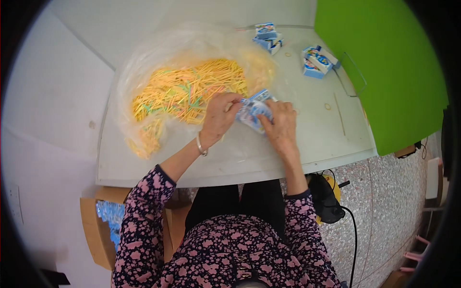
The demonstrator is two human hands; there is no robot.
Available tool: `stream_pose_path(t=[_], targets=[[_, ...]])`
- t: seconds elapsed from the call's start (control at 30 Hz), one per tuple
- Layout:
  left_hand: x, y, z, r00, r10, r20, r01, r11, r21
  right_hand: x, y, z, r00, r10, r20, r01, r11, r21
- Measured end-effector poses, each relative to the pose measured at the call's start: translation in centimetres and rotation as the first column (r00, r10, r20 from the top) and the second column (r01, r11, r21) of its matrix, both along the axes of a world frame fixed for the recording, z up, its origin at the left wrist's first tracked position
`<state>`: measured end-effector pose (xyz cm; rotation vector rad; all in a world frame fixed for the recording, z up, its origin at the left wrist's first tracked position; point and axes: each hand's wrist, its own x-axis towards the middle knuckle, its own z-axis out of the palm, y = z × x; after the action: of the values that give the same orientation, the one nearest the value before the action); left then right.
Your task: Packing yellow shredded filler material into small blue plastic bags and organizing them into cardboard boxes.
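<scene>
Between my hands is a small blue-and-white clear plastic packet (249, 115), tilted above the table. My left hand (218, 119), with a bracelet at the wrist, is closed in a pinch at the packet's upper left edge. The fingers and thumb of my right hand (282, 126) grip its right side. Whether anything is inside the packet is hard to tell. Just left of it lies a large heap of thin sticks (192, 89), mostly yellow with some green and pink. They rest on a spread-out clear plastic bag (137, 62).
Blue-and-white small boxes lie in two groups, one at the back (268, 37) and another at the right (319, 62), near a green panel (384, 72). A thin stick (339, 114) and rubber bands are on the table (230, 170). Below left stands a cardboard box (91, 230) with blue packets.
</scene>
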<state>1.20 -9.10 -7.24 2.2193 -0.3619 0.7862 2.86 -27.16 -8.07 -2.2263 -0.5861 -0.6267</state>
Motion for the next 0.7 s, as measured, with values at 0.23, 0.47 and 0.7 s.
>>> stream_pose_path(t=[0.23, 0.47, 0.7], targets=[[-0.2, 0.3, 2.1, 0.934, -0.141, -0.329, 0.044, 0.957, -0.286, 0.4, 0.6, -0.5, 0.956, 0.198, -0.217, -0.099, 0.913, 0.395], [0.9, 1.3, 3.3, 0.881, -0.052, -0.471, 0.063, 0.998, 0.008, 0.6, 0.1, 0.1, 0.982, 0.141, -0.125, -0.087, 0.929, 0.359], [1.6, 4.3, 1.3, 0.797, -0.215, -0.564, 0.272, 0.962, 0.017, 1.7, -0.5, -3.1, 0.988, 0.078, 0.136, -0.127, 0.907, 0.401]])
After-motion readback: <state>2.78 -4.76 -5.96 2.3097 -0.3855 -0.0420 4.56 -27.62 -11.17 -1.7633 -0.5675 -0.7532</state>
